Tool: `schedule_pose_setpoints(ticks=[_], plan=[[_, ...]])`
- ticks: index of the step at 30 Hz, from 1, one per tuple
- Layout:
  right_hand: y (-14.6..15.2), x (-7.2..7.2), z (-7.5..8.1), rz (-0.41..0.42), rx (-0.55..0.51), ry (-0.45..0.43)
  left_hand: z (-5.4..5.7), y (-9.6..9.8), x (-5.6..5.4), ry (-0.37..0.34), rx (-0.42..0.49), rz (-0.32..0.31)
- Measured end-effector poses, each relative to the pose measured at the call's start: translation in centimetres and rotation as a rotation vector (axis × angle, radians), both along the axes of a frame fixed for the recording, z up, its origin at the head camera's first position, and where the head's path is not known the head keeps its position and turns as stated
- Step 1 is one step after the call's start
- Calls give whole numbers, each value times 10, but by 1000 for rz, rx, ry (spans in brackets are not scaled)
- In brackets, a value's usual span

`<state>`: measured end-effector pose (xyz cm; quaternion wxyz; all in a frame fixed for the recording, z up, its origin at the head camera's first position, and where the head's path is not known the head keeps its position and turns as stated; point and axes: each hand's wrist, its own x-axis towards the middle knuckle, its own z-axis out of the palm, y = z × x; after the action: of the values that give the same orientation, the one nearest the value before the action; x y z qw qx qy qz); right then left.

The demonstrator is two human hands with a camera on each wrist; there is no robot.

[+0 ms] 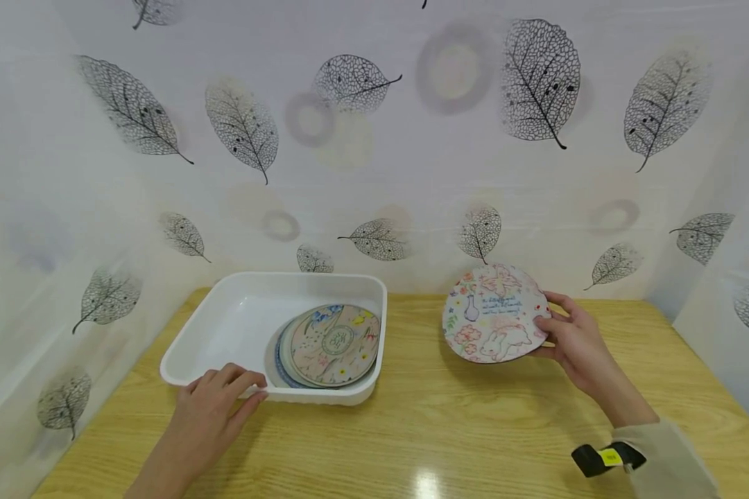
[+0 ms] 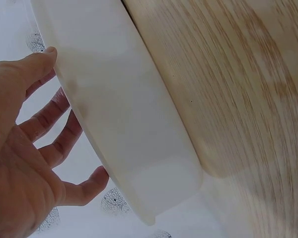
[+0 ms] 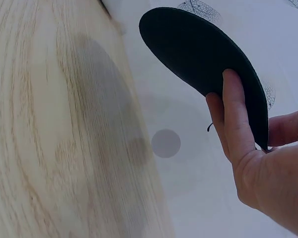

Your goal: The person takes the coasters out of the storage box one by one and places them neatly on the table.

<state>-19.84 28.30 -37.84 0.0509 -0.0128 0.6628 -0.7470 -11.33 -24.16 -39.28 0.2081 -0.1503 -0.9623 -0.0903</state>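
My right hand [image 1: 574, 339] holds a round patterned mat [image 1: 496, 315] by its right edge, raised and tilted above the table. The mat's face has a pink rabbit, flowers, a purple vase and blue lettering. From the right wrist view, its plain black underside [image 3: 198, 49] shows, slightly bent, with fingers lying against it and the thumb on the other face. My left hand [image 1: 215, 416] grips the front rim of a white plastic basin [image 1: 274, 284], fingers over the edge and thumb outside. Inside, at the right, several round mats [image 1: 337, 345] lie overlapping, a pinkish floral one on top.
The basin stands on a wood-grain table [image 1: 424, 423], toward the left and back. Behind and at both sides hangs a pale curtain [image 1: 399, 166] printed with dark leaves. A black strap with a yellow tag [image 1: 610, 457] is at my right sleeve.
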Motion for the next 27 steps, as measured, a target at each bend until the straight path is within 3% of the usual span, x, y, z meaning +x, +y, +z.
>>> schedule_pose_setpoints(ticks=[13,27], plan=[[11,3,-5,3,-17,15,-4,-1,0,39,4,-12],[25,4,-15,-26,6,-46,-1,-1,-1,32,-3,-21]])
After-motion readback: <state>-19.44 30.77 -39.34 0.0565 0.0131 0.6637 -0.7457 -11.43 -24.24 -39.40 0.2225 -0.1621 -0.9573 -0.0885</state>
